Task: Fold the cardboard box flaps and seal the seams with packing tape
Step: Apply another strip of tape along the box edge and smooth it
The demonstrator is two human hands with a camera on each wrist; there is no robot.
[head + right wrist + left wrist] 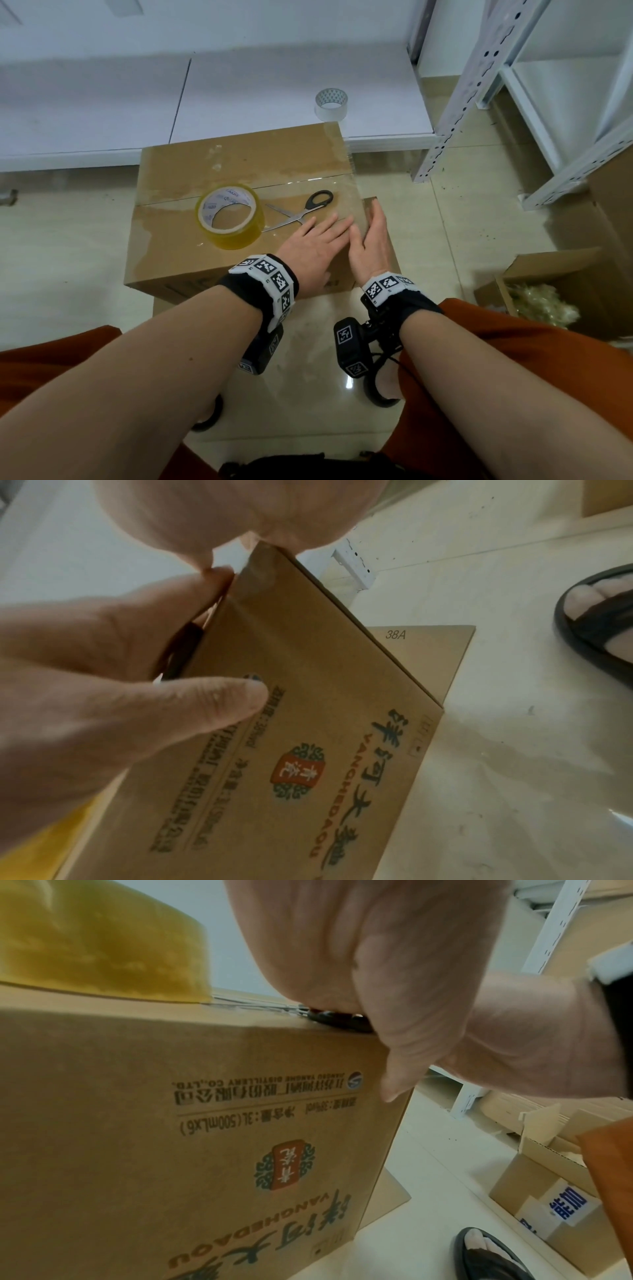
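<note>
Cardboard box (239, 219) at centre of the head view, flaps closed, long axis running nine to three o'clock, taped centre seam along it.
I keep both hands flat and empty: left hand (317, 245) presses the top, right hand (371, 236) smooths clear tape over the three o'clock edge; I'd rub firmly outward. Tape roll (230, 216) and scissors (301, 209) lie on top.

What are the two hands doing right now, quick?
Left hand: open, flat on the box top.
Right hand: open, fingers straight, pressed against the box's right edge.
</note>
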